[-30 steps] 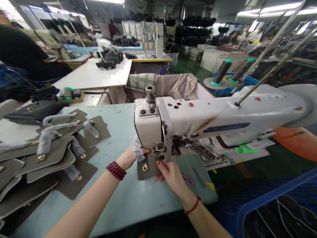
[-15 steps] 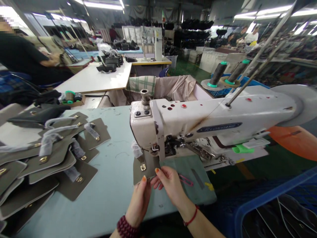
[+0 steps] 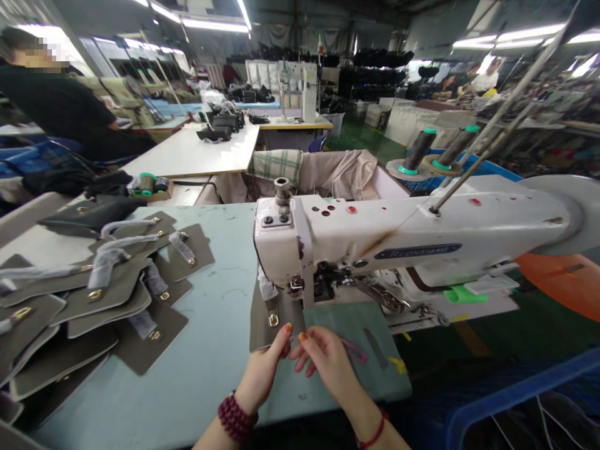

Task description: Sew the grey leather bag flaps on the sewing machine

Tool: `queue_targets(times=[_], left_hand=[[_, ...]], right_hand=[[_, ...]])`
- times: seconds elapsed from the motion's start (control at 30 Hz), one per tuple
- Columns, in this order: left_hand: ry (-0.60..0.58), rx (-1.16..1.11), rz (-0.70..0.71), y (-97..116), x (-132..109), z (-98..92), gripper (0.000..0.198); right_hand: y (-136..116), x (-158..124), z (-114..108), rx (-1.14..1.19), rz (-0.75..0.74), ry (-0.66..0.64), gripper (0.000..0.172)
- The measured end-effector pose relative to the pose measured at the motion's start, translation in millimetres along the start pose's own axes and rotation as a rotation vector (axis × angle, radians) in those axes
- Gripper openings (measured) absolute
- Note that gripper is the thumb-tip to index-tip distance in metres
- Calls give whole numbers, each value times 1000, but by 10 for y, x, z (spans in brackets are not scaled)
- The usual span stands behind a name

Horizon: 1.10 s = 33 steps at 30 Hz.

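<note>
A grey-brown leather-like panel [image 3: 263, 331] lies under the head of a white sewing machine [image 3: 337, 231]. A gold buckle [image 3: 273, 320] and a strap wrapped in clear plastic [image 3: 267, 289] are on the panel. My left hand [image 3: 263, 369] is closed at the panel's near edge, thumb pressed against the fingers. Beside it, my right hand [image 3: 323, 359] has its thumb and forefinger pinched together, the other fingers loosely curled. A thin pale bit shows between the two thumbs; what my right fingertips hold is too small to make out.
Several similar panels [image 3: 154, 337] are heaped on the left of the pale blue table [image 3: 206, 375]. A pink clip-like item [image 3: 355, 351] lies right of my hands. Thread cones [image 3: 419, 150] stand behind the machine. A blue crate [image 3: 450, 425] is at lower right; a co-worker [image 3: 56, 106] sits far left.
The view has shifted slightly, so the scene sits further right. My thumbs have come closer together and moved up at the panel's near edge. The panel stays under the machine head.
</note>
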<state>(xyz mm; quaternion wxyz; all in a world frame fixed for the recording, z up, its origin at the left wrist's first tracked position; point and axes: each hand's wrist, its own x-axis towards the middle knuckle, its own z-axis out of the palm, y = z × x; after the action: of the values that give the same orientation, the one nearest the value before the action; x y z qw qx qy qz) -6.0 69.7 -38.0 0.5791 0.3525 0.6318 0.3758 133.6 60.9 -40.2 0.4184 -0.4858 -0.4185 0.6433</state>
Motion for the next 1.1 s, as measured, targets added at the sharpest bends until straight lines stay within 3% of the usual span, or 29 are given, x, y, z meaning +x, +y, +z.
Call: queue_targets(times=[0.37,0.77,1.1], left_hand=[[-54,-6,26,10,37,-1,44],[-83,26,67,94,274,-50,44],[-54,17,68,182,452,-67,50]], right_hand=[[-96,99,40,-75,-34,84,39],[-103,299,63,-55,-80,122,37],[11,283,114,-50,-3,94,31]])
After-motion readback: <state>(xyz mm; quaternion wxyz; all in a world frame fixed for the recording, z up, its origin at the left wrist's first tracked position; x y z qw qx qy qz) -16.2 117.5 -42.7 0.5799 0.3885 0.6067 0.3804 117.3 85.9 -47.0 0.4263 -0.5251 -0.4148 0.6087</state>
